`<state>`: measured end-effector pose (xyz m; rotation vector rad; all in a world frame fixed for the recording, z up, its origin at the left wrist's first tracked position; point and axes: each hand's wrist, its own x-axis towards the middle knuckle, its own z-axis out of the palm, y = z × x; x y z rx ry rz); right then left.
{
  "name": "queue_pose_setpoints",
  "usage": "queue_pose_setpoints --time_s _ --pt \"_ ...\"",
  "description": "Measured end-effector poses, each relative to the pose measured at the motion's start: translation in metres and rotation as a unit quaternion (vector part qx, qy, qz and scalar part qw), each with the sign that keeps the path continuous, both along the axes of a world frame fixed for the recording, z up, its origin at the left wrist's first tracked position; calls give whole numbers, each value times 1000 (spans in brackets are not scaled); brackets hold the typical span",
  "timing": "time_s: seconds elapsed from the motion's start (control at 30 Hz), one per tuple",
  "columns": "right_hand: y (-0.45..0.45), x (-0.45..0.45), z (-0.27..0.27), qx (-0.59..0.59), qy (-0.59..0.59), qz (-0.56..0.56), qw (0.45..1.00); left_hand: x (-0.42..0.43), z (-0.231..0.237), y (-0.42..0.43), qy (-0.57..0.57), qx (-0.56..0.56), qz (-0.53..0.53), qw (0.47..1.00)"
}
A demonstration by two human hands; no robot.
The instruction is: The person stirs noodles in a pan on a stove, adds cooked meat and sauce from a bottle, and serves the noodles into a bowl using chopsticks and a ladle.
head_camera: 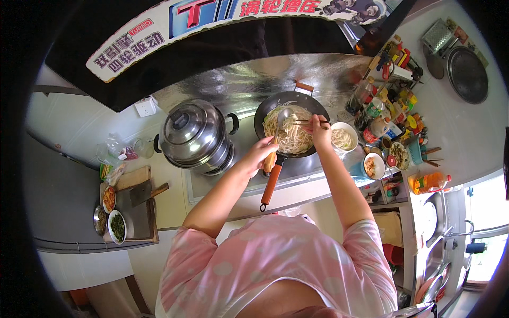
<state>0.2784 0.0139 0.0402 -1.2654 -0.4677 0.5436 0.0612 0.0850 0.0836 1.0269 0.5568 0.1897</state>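
My left hand (263,153) grips the wooden handle of a metal ladle (284,116), whose bowl is over the noodles in a dark wok (260,107). In my right hand (320,130) is a pair of dark chopsticks (300,122), their tips at the ladle bowl. A clump of pale noodles (293,137) fills much of the wok, with bits of green among them. The wok's long orange-brown handle (270,189) points towards me. Just right of the wok stands a white bowl (353,148) of noodles, close to my right forearm.
A lidded steel steamer pot (190,131) stands left of the wok. Bottles and jars (373,115) crowd the right counter, near a bowl of reddish food (373,166). At the left, a cleaver (142,194) lies beside plates of food (117,226). A range hood (222,51) hangs above.
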Motion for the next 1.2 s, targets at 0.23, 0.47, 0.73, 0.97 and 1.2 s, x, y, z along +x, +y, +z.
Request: queue_pose_setpoints --time_s 0.23,0.47,0.73,0.97,1.2 --pt "-16 15 -8 -121 33 13 992 2 -26 13 116 78 1 990" --pt "-16 39 -34 -242 -47 36 969 6 -34 14 165 81 22 983" --pt "11 6 -55 -82 20 48 995 19 -38 0 116 13 29 993" --pt "12 5 -47 -51 9 57 997 21 -32 -11 40 -78 35 995" --pt "-1 22 -10 2 16 28 999 32 1 -30 15 -36 64 997"
